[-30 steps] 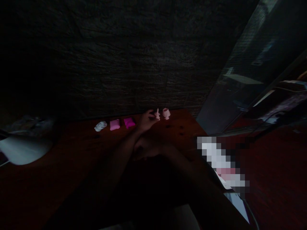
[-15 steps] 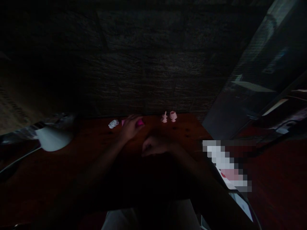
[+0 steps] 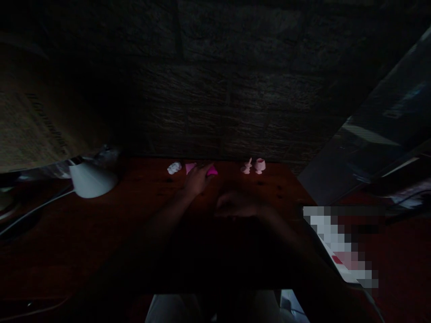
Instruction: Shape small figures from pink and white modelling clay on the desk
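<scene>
The scene is very dark. My left hand (image 3: 198, 178) reaches to the back of the wooden table (image 3: 134, 215), and its fingers close over a magenta block (image 3: 213, 171), partly covering a light pink block (image 3: 189, 167). A white lump (image 3: 174, 168) lies just left of them. Two small pale pink figures (image 3: 247, 167) (image 3: 260, 165) stand to the right, apart from both hands. My right hand (image 3: 235, 206) rests low on the table in front of them, its fingers lost in shadow.
A white lamp head (image 3: 90, 179) on a thin arm hangs over the table's left part. A pixelated flat item (image 3: 340, 242) lies at the right edge. A dark stone-textured wall (image 3: 215, 98) rises right behind the table. A glass panel (image 3: 377, 134) slants at right.
My left hand has moved left from the pale pink figures to the magenta block. My view has shifted left, so the lamp shows more fully. My right hand has stayed in place.
</scene>
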